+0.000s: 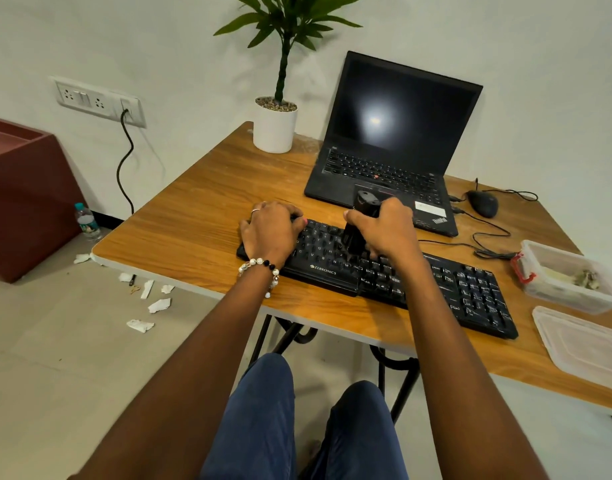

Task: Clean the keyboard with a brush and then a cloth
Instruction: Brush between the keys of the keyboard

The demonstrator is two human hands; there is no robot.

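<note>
Keyboard (384,275), black plastic w/ matte keys, lies across the wood-grain worktop (193,237) in front of the laptop (394,150). We judge we're mid brush step; no cloth in view. Right hand (387,230): grip clamped on the black brush (358,230), bristles on keys. Left hand (270,230) rests on the keyboard's left end, steadying.

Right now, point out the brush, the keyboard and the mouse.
brush (361,220): head view, on its black handle above the bristles.
keyboard (477,292): head view, on the number pad at its right end.
mouse (483,203): head view, on its rounded back.
</note>
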